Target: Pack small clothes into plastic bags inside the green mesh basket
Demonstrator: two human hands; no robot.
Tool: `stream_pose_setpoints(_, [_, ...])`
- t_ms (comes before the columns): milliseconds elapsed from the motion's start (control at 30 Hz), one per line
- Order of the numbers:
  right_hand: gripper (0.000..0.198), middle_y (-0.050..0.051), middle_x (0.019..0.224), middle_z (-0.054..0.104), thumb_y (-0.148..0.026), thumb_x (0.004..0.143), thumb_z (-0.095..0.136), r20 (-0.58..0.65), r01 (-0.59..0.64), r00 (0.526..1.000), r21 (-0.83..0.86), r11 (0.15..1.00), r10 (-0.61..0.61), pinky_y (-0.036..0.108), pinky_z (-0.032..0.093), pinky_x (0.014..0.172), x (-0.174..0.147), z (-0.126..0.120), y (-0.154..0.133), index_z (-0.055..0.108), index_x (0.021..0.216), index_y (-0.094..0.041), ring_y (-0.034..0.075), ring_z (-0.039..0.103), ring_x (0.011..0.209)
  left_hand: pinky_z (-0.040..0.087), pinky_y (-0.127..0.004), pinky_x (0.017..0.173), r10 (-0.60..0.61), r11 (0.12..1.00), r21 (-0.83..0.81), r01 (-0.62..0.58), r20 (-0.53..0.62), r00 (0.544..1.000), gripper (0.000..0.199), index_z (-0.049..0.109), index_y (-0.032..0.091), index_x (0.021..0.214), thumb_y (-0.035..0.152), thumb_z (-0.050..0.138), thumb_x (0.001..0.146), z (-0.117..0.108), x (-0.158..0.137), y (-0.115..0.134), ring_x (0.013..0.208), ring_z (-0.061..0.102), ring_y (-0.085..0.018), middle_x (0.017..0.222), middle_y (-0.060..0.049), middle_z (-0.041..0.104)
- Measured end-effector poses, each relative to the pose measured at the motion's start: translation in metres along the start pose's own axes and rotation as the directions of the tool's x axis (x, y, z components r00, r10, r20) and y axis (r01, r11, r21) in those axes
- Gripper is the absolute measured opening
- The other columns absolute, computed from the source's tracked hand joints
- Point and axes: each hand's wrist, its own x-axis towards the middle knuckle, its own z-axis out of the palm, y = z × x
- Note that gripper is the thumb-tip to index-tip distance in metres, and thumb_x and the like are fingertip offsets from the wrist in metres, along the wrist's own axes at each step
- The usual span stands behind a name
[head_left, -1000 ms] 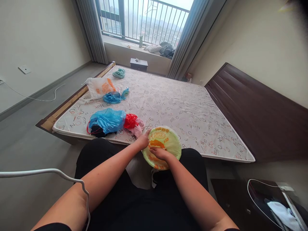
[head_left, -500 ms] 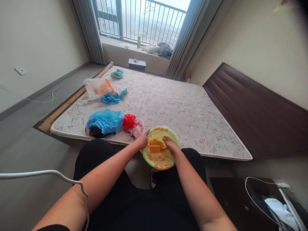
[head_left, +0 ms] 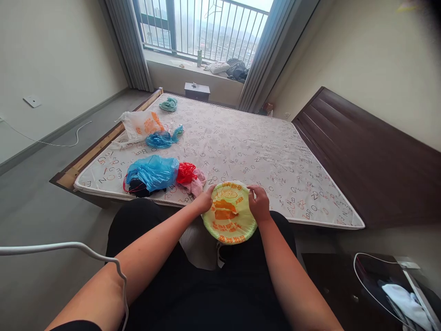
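round cover: thin plastic look, lightly wrinkled | blue bag: glossy crinkled plastic | red bag: shiny crumpled plastic | pink cloth: matt, fuzzy-looking | mattress: smooth fabric, faint sheen | headboard: smooth dark wood look, soft sheen | bed rail: matt bare wood | curtain: matt cloth | cable: smooth plastic

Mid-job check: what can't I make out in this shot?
Yellow disc: underside, head view; its own top hides it.
Left hand: some fingertips, head view; the hand and yellow disc hide them.
Near blue bag: contents, head view; crumpled plastic hides most.
Shoe: most of it, head view; yellow disc and dark clothing cover it.
White cable: far end, head view; cut off by left edge.
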Motion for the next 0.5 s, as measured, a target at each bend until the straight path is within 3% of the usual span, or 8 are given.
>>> stream_pose_setpoints(67, [0.036,0.013,0.125,0.071,-0.037,0.094,0.047,0.045,-0.012,0.999,-0.059,0.998,0.015,0.053,0.037,0.121,0.0,-0.007,0.017,0.07,0.117,-0.02,0.029,0.058,0.131,0.043,-0.043,0.115,-0.012,1.0,0.017,0.011,0.004,1.0,0.083,0.032,0.011,0.163,0.0,0.045,0.081,0.0,0.001,0.0,0.124,0.062,-0.027,0.133,-0.017,0.068])
stream_pose_setpoints(133, [0.047,0.015,0.138,0.065,-0.041,0.092,0.051,0.101,-0.149,0.983,-0.078,0.986,0.156,0.053,0.033,0.124,-0.002,-0.008,0.032,0.064,0.131,-0.018,0.03,0.051,0.139,0.044,-0.043,0.114,-0.014,1.0,0.019,0.014,0.009,1.0,0.082,0.033,0.012,0.163,0.0,0.046,0.082,0.001,0.002,0.0,0.121,0.063,-0.027,0.131,-0.017,0.069])
stream_pose_setpoints(233, [0.062,0.015,0.154,0.054,-0.048,0.091,0.053,0.203,-0.392,0.895,-0.061,0.918,0.396,0.049,0.034,0.124,-0.005,-0.003,0.046,0.054,0.146,-0.019,0.03,0.047,0.146,0.045,-0.043,0.113,-0.015,1.0,0.013,0.015,0.015,1.0,0.081,0.033,0.012,0.163,0.001,0.046,0.084,0.001,0.003,0.002,0.119,0.065,-0.028,0.131,-0.018,0.068])
stream_pose_setpoints(300, [0.067,0.014,0.157,0.05,-0.05,0.092,0.053,0.26,-0.491,0.835,-0.043,0.87,0.484,0.045,0.036,0.123,-0.006,0.001,0.049,0.049,0.151,-0.019,0.029,0.046,0.147,0.046,-0.043,0.112,-0.02,1.0,0.02,0.02,0.018,1.0,0.081,0.033,0.012,0.162,0.001,0.046,0.083,0.001,0.003,0.004,0.119,0.065,-0.028,0.133,-0.019,0.067])
stream_pose_setpoints(367, [0.068,0.014,0.158,0.049,-0.053,0.093,0.051,0.294,-0.538,0.802,-0.025,0.843,0.521,0.043,0.037,0.121,-0.006,0.003,0.048,0.048,0.152,-0.019,0.029,0.046,0.147,0.046,-0.043,0.111,-0.028,0.999,0.032,0.028,0.02,0.999,0.082,0.033,0.012,0.163,0.0,0.046,0.082,0.0,0.004,0.005,0.119,0.065,-0.028,0.135,-0.019,0.067])
stream_pose_setpoints(500, [0.068,0.014,0.156,0.052,-0.056,0.094,0.051,0.327,-0.548,0.782,-0.042,0.835,0.53,0.043,0.039,0.12,-0.005,0.004,0.041,0.05,0.152,-0.019,0.029,0.05,0.144,0.047,-0.042,0.11,-0.037,0.998,0.042,0.036,0.023,0.999,0.084,0.032,0.011,0.163,0.0,0.046,0.081,0.0,0.005,0.005,0.117,0.066,-0.027,0.133,-0.019,0.068])
